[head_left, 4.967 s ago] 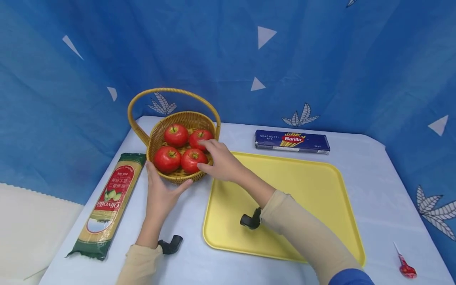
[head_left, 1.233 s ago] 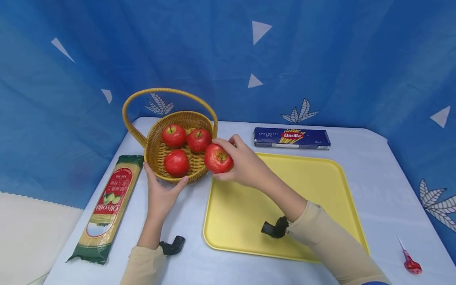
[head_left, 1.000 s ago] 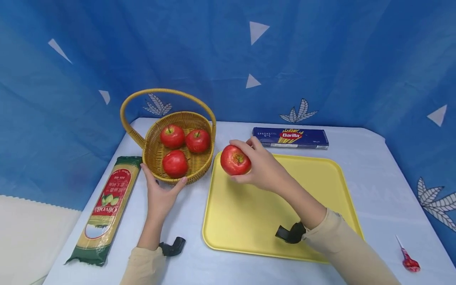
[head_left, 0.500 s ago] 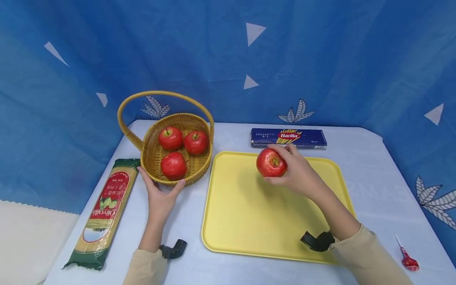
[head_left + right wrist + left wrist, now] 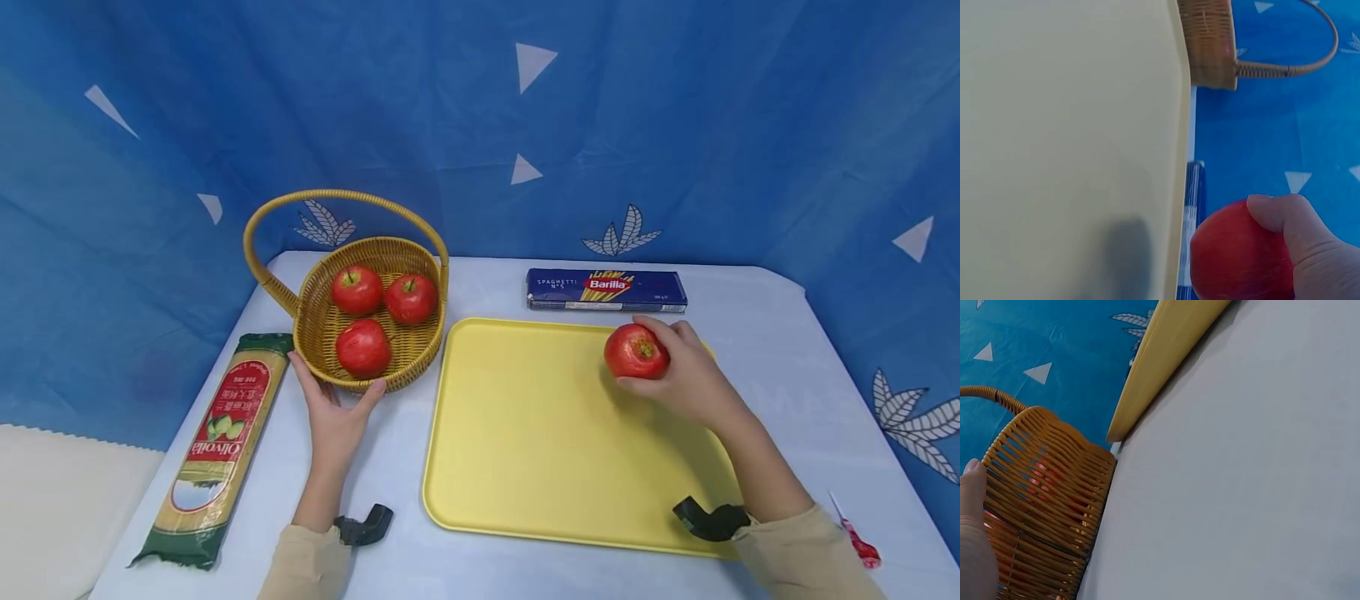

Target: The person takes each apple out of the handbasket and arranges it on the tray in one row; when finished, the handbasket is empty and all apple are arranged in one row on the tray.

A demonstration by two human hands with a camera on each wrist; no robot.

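My right hand (image 5: 693, 379) grips a red apple (image 5: 632, 351) above the far right part of a yellow tray (image 5: 540, 467). In the right wrist view, the thumb presses the side of this apple (image 5: 1238, 256), and a shadow falls on the tray below. At the left stands a wicker basket (image 5: 411, 373) with a tall hoop handle and three red apples (image 5: 363, 348) inside. My left hand (image 5: 335, 429) holds the basket's near side, fingers at its left and thumb at the front rim. The left wrist view shows that thumb (image 5: 971, 506) against the woven wall; the other fingers are hidden there.
A green-ended bag of spaghetti (image 5: 213, 450) lies left of the basket. Behind the tray is a blue Barilla spaghetti box (image 5: 555, 289). A red lollipop (image 5: 864, 550) lies near the right front edge, partly behind the right sleeve. Blue cloth hangs behind the table.
My right hand has taken an apple from the basket and carried it rightward across the tray. The basket now has three apples; my left hand stays at its near side.
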